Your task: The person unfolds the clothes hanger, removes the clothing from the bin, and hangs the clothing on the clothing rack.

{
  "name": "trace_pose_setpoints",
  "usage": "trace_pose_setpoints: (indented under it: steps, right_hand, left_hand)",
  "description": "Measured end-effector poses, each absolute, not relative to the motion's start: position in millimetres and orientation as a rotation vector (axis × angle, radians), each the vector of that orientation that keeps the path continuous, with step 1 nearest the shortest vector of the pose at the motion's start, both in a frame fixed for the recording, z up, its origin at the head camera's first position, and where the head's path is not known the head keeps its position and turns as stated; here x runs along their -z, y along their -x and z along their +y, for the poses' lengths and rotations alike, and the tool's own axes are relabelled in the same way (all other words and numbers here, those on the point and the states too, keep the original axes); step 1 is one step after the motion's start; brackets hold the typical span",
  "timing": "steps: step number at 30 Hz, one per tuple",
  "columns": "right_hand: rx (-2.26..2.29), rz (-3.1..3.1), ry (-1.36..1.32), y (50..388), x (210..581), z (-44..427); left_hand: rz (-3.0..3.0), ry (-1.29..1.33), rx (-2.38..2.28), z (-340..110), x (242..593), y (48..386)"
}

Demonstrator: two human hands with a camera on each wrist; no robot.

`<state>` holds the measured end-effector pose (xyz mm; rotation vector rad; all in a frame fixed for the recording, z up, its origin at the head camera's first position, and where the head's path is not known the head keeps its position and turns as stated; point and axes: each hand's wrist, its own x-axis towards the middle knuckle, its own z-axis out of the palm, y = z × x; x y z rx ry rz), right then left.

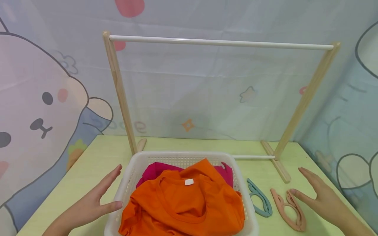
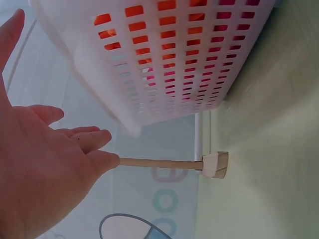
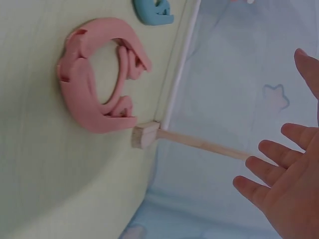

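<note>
A white plastic basket (image 1: 121, 196) stands at the front of the table. Inside it an orange shirt (image 1: 221, 209) with a white neck tag lies over a magenta garment (image 1: 150, 172). My left hand (image 1: 91, 205) hovers beside the basket's left wall, fingers spread, holding nothing; the left wrist view shows the basket's perforated side (image 2: 169, 50) apart from it. Over on the right, my right hand (image 1: 322, 198) is raised with fingers extended and nothing in them. Nearest to it lies a folded pink hanger (image 1: 298, 214), with a folded blue hanger (image 1: 267, 205) between that and the basket.
Behind the basket rises a rack with wooden posts (image 1: 118, 85) and a white top rail (image 1: 221, 42). Its right foot (image 1: 279, 167) sits on the pale yellow table (image 1: 88, 167). A printed cloth (image 1: 189, 85) hangs behind and at both sides.
</note>
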<state>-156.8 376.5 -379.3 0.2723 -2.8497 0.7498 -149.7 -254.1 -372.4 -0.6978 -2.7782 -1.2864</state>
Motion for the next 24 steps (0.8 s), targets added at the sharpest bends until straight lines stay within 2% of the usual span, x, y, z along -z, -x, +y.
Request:
trace_pose_setpoints:
  steps: [12, 24]
  right_hand:
    - [-0.712, -2.933, -0.224, 160.9, 409.2, 386.5]
    - [-0.769, -3.064, -0.157, 166.6, 421.7, 396.6]
  left_hand:
    - [-2.779, 0.758, 1.417, -258.7, 388.3, 150.5]
    - [-2.794, 0.812, 1.381, -265.8, 394.0, 152.9]
